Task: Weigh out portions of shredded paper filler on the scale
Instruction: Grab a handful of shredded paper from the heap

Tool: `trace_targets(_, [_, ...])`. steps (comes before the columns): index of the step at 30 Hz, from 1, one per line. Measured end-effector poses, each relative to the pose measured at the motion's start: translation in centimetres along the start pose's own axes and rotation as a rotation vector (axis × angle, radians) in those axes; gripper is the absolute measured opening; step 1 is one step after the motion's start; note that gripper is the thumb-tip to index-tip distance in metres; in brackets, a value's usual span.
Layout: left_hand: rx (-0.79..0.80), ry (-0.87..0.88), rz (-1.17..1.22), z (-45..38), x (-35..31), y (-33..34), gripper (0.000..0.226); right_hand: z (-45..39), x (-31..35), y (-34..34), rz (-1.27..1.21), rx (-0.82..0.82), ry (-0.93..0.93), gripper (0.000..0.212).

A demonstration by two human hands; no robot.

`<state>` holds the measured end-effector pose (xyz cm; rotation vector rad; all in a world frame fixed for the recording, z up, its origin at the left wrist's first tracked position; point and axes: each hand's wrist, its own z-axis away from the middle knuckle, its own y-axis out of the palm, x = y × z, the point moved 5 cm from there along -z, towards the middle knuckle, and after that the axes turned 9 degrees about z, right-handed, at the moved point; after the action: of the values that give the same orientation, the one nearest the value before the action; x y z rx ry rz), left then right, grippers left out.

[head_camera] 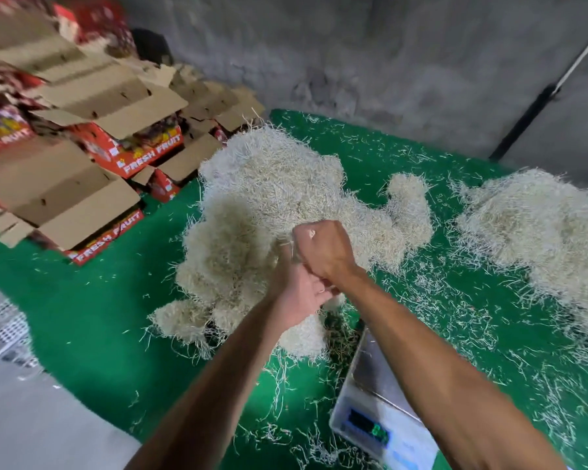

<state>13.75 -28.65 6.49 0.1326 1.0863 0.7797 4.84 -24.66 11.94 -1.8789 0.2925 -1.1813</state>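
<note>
While both hands dig into the big pale heap of shredded paper filler (262,212), the right hand (323,252) is a tight fist pulling strands and the left hand (299,296) pinches a tuft below it. The flat silver scale (370,378) lies just beside them, toward the person, under the right arm. All of it sits on a green mat (92,317) by a grey wall (353,56), with red fruit boxes (116,154) at the left.

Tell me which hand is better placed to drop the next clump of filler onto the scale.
Probably the right hand: it grips strands of the shredded paper pile, and its forearm already crosses above the scale. The left hand sits farther from the scale.
</note>
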Motion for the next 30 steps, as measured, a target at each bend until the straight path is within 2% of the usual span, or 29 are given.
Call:
trace_targets(1, [-0.046,-0.059,0.248,-0.6,-0.3,-0.7,0.076,-1.8,2.0,0.2,-0.008,-0.041,-0.012,0.048])
trace_targets(2, [-0.107,-0.036,0.256,-0.9,-1.0,-1.8,0.078,-3.0,3.8,0.5,0.007,-0.084,-0.055,0.044])
trace_targets(4, [-0.215,-0.010,0.188,-1.4,-1.8,-4.0,0.064,-5.1,6.8,1.9,0.123,-0.105,-0.162,0.035])
trace_targets(6, [-0.257,-0.017,0.094,-1.7,-1.6,-5.8,0.043,-6.1,7.8,3.5,0.167,-0.049,-0.279,0.042])
trace_targets(8, [-0.238,-0.036,0.052,-2.1,-1.1,-6.7,0.031,-5.3,7.1,4.4,0.226,0.015,-0.430,0.047])
trace_targets(10, [-0.237,-0.006,0.017,-2.4,-0.5,-7.3,0.018,-4.4,4.6,4.6,0.224,0.105,-0.425,0.052])
trace_targets(12, [-0.212,0.017,0.053,-2.5,-0.3,-7.3,0.018,-3.5,1.5,3.1,-0.012,0.082,-0.292,0.048])
trace_targets(14, [-0.171,0.010,0.122,-2.7,-0.1,-6.9,0.020,-1.8,-2.6,1.1,-0.410,-0.009,-0.056,0.041])
trace_targets(15, [-0.165,0.019,0.149,-2.9,-0.2,-6.6,0.019,-0.7,-5.0,0.5,-0.522,-0.075,0.060,0.038])
trace_targets(17, [-0.153,0.026,0.198,-3.0,-0.2,-5.9,0.019,1.8,-9.4,-0.2,-0.430,-0.120,0.237,0.031])
trace_targets(19, [-0.177,0.043,0.165,-3.4,-0.1,-5.7,0.029,3.7,-12.7,1.2,-0.196,0.031,0.300,0.024])
trace_targets(20, [-0.185,0.033,0.159,-3.4,0.1,-5.6,0.033,4.6,-13.8,2.5,-0.097,0.142,0.310,0.031])
trace_targets(22, [-0.172,-0.057,0.364,-3.6,0.8,-5.0,0.033,6.1,-14.5,5.3,0.029,0.330,0.325,0.065])
trace_targets(23, [-0.153,-0.099,0.426,-3.6,1.2,-4.8,0.030,6.5,-14.5,6.5,0.091,0.372,0.324,0.075])
trace_targets(24, [-0.145,-0.145,0.475,-3.3,1.6,-4.6,0.029,6.7,-14.6,7.5,0.148,0.381,0.307,0.076])
trace_targets(25, [-0.122,-0.190,0.473,-3.0,2.0,-4.3,0.030,6.7,-14.6,8.0,0.200,0.366,0.291,0.069])
trace_targets(27, [-0.053,-0.254,0.450,-2.5,2.6,-4.0,0.035,6.7,-15.0,7.6,0.196,0.265,0.291,0.040])
trace_targets(29, [-0.058,-0.294,0.426,-2.1,3.2,-4.1,0.039,6.9,-15.8,5.4,-0.099,0.093,0.398,0.016])
trace_targets(30, [-0.057,-0.319,0.428,-1.9,3.5,-4.1,0.040,7.0,-16.4,3.8,-0.305,-0.006,0.473,0.011])
